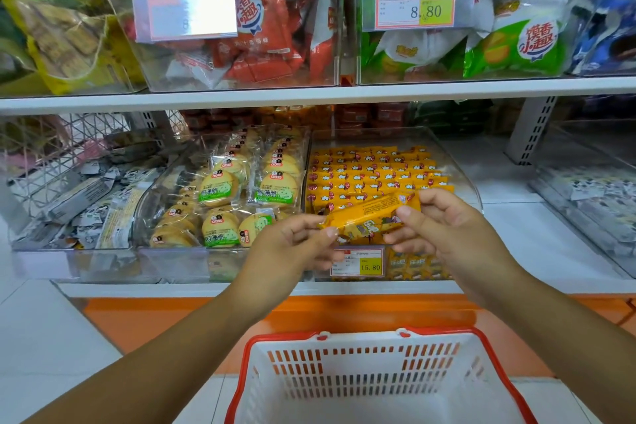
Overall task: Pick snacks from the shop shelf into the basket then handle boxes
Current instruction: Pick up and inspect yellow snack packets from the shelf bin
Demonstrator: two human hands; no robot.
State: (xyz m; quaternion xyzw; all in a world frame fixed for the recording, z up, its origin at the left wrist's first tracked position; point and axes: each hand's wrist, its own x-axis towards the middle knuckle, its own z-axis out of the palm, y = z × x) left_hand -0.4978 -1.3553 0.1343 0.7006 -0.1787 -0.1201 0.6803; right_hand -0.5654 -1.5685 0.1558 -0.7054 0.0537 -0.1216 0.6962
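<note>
A long yellow snack packet (pixel 370 215) is held level in front of the lower shelf, above the basket. My left hand (pixel 292 248) pinches its left end and my right hand (pixel 447 227) pinches its right end. Behind it, a clear bin (pixel 461 165) holds several rows of the same yellow packets (pixel 371 169). The white basket with a red rim (pixel 361 379) stands below my hands at the bottom of the view; the part of its inside that I see holds nothing.
Left of the yellow packets, a clear bin holds round biscuit packs (pixel 227 203); further left lie grey-white packets (pixel 86 206). The upper shelf (pixel 309 95) carries bins of red (pixel 254 34) and green (pixel 509 45) bags. An orange plinth (pixel 155 317) runs under the shelving.
</note>
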